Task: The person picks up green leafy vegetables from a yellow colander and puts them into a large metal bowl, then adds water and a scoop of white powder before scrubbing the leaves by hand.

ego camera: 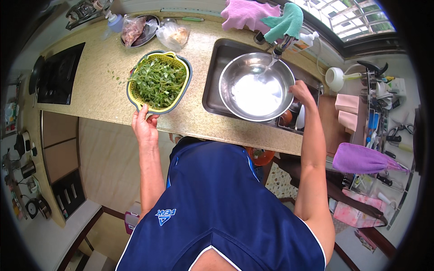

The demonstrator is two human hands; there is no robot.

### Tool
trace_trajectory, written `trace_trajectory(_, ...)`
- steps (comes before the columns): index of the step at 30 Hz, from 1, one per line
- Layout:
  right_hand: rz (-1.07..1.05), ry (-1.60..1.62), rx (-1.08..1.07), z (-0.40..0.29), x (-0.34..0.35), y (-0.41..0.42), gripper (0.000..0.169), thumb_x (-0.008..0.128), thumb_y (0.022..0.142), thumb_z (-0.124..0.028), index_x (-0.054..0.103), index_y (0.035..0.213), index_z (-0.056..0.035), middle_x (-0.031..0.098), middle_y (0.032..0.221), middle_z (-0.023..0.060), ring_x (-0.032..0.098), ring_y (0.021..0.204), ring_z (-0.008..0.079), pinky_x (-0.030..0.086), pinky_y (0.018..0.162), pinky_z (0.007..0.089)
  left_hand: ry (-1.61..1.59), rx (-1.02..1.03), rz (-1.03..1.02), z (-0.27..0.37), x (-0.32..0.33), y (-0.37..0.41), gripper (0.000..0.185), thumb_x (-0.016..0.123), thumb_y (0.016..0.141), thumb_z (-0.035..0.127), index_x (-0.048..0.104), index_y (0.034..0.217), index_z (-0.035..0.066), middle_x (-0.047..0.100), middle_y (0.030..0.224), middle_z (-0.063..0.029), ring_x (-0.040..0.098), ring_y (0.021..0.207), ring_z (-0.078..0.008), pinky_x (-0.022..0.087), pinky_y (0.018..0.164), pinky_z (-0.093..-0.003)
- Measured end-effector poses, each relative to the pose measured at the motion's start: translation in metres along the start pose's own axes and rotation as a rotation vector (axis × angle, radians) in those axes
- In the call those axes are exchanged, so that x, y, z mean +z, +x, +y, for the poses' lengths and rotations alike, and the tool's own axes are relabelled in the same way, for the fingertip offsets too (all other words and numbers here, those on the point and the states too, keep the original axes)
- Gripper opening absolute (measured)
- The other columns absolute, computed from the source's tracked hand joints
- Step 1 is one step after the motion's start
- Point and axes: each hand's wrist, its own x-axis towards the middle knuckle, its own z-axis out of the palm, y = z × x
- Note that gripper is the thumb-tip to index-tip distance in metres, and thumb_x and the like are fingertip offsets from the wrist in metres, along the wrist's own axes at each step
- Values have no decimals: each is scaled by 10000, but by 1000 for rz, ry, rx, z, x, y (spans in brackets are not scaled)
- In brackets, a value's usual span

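Observation:
My left hand grips the near rim of a yellow colander nested in a grey basin, heaped with leafy green stems. The colander stands on the speckled countertop, left of the sink. My right hand holds the right rim of a wide stainless steel bowl over the sink. Water runs from the faucet into the bowl. The fingers of my right hand are partly hidden behind the rim.
Bagged meat on a metal plate and another plastic bag lie behind the colander. A black cooktop is at the left. Pink and green cloths hang by the faucet. A knife and utensil rack stands at the right.

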Motion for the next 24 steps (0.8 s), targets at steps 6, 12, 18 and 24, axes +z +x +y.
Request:
trace_trajectory(6, -67, 382, -41, 24, 61, 23, 221, 627, 845, -171, 679, 980, -3, 684, 825, 81, 645, 699, 186, 519, 571, 348, -36, 4, 34, 1, 0, 0, 185, 709, 873, 138, 569, 989, 108, 640, 881, -17, 643, 581, -185, 452, 442, -193)
trace_trajectory(12, -82, 550, -91, 11, 85, 39, 212, 620, 869, -190, 689, 976, -21, 673, 800, 51, 623, 680, 144, 456, 526, 318, -87, -15, 51, 2, -12, 4, 194, 697, 883, 134, 548, 998, 86, 636, 892, -43, 649, 621, -199, 463, 458, -209)
trace_trajectory(18, -6, 583, -120, -5, 101, 50, 235, 621, 884, -238, 696, 982, -38, 650, 739, 14, 569, 577, 124, 386, 464, 277, -97, -8, 93, -7, -20, 12, 191, 686, 896, 132, 542, 1012, 83, 647, 897, -63, 652, 623, -204, 474, 466, -212)
trace_trajectory(24, -5, 678, -113, -1, 110, 53, 190, 617, 900, -188, 690, 981, -32, 643, 727, 9, 548, 543, 99, 368, 442, 259, -95, -59, 108, -35, -41, 15, 158, 671, 907, 146, 561, 1013, 108, 674, 856, -69, 630, 547, -161, 465, 433, -180)
